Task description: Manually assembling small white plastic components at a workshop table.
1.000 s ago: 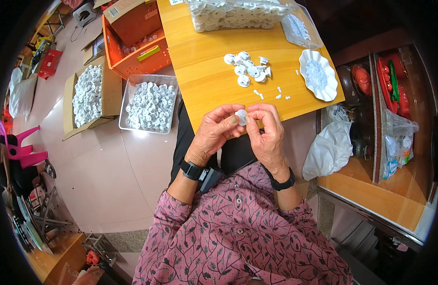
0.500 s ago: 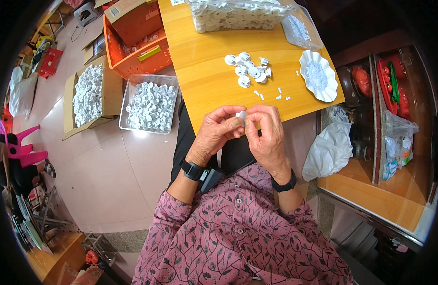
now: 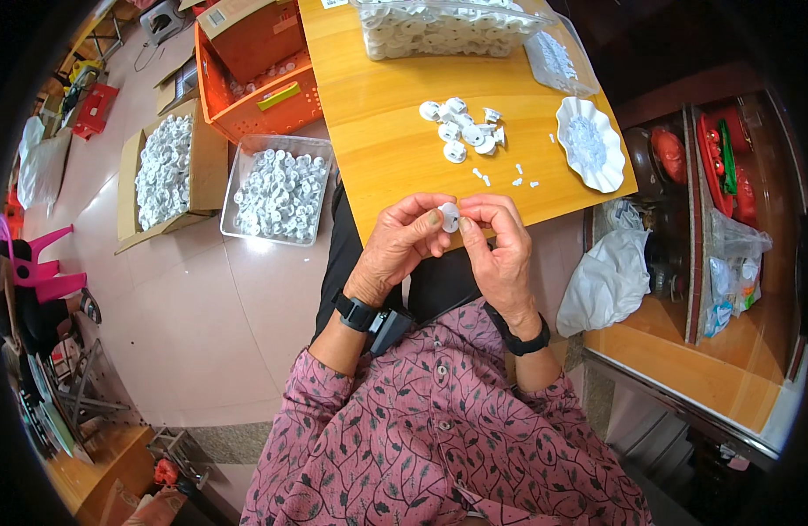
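Note:
Above my lap, near the table's front edge, my left hand (image 3: 407, 235) pinches a small white round plastic piece (image 3: 450, 217) between thumb and fingers. Its flat face, with a small dark mark in the middle, is turned up. Close against the piece's right edge is my right hand (image 3: 499, 245), thumb and forefinger drawn together; whatever they grip, if anything, is hidden. Beyond both hands, a loose pile of similar white pieces (image 3: 464, 129) lies on the wooden table (image 3: 369, 131). Several tiny white pins (image 3: 519, 182) are scattered in front of the pile.
A scalloped white dish (image 3: 607, 180) of small clear bits stands at the table's right. Clear tubs (image 3: 439, 44) of parts are at the back. Left on the floor are a filled clear bin (image 3: 233, 202), a cardboard box (image 3: 209, 167) and an orange crate (image 3: 272, 114).
The white piece has turned so its round face now shows. My right fingers have shifted slightly right, off its front. The view has moved a little.

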